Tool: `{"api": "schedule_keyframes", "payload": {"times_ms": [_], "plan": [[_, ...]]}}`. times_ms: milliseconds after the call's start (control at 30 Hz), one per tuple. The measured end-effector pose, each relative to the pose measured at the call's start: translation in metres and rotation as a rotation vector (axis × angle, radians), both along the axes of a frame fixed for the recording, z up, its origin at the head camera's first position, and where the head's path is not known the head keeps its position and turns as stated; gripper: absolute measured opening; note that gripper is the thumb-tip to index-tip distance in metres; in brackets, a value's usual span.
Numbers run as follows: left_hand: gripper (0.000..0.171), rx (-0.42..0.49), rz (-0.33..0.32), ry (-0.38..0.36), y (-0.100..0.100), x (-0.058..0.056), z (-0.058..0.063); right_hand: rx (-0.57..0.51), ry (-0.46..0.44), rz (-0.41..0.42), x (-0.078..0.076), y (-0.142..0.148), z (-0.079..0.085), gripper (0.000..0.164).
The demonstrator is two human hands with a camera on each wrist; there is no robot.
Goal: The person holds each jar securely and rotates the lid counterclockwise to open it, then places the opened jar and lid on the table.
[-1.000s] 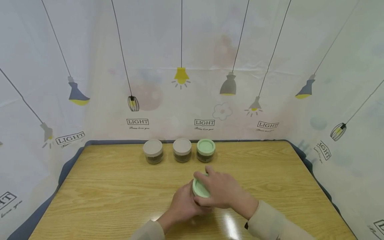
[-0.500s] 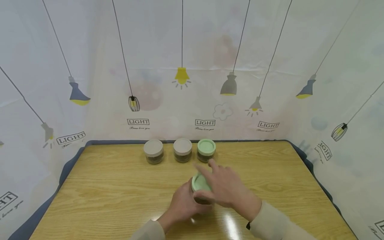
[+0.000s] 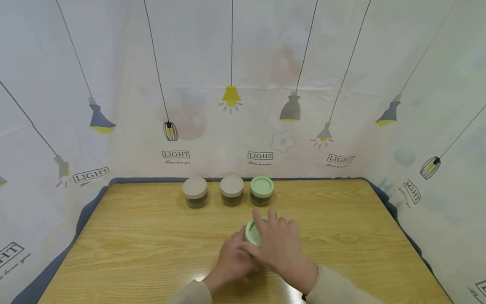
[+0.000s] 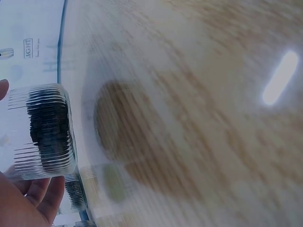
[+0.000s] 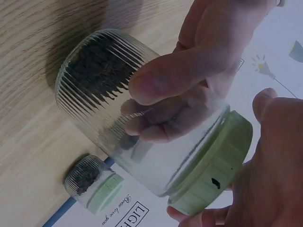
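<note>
A ribbed clear glass jar (image 5: 97, 113), part filled with dark grains, is held over the table. My left hand (image 3: 234, 258) grips its body, with thumb and fingers seen around the glass in the right wrist view. The jar's pale green screw lid (image 5: 215, 165) has a small black mark on its side. Over this lid lies my right hand (image 3: 282, 247), its thumb on the near side and fingers round the rim. In the left wrist view the jar (image 4: 49, 130) casts a dark reflection on the tabletop. The jar body is mostly hidden in the head view.
Along the back of the wooden table (image 3: 144, 236) stand two jars with beige lids, a left one (image 3: 195, 192) and a middle one (image 3: 231, 191), then a green-lidded jar (image 3: 262, 191). A lamp-printed cloth (image 3: 212, 139) hangs close behind and at both sides.
My right hand lifted its fingers partly off the lid, then came back over it, turned with the fingers pointing farther forward. My left hand stays around the jar.
</note>
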State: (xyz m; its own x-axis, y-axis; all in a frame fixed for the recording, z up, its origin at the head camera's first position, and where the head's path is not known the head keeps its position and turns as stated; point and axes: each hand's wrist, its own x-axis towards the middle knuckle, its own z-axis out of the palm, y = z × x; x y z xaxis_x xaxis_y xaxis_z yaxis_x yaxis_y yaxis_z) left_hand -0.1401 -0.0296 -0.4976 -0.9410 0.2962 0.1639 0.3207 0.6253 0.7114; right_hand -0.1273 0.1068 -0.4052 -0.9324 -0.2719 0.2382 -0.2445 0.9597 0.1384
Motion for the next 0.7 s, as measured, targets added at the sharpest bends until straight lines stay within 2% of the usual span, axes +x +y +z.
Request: {"api": "schedule_keyframes", "payload": {"times_ms": [167, 367, 467, 600, 700], "plan": [[0.088, -0.039, 0.01, 0.027, 0.001, 0.001, 0.002, -0.018, 0.003, -0.003, -0.001, -0.002, -0.005, 0.079], [0.087, 0.016, -0.003, -0.006, 0.002, 0.001, 0.0, -0.037, 0.032, 0.027, -0.002, -0.002, -0.007, 0.063], [0.086, 0.019, -0.01, -0.011, 0.001, 0.001, -0.001, -0.047, 0.005, 0.055, -0.003, 0.0, -0.006, 0.062], [0.082, 0.008, -0.011, -0.011, -0.001, 0.0, -0.001, -0.037, -0.034, 0.121, -0.005, 0.004, -0.005, 0.061], [0.079, 0.005, -0.019, -0.004, -0.003, 0.0, -0.001, -0.026, -0.019, 0.209, -0.007, 0.008, -0.005, 0.058]]}}
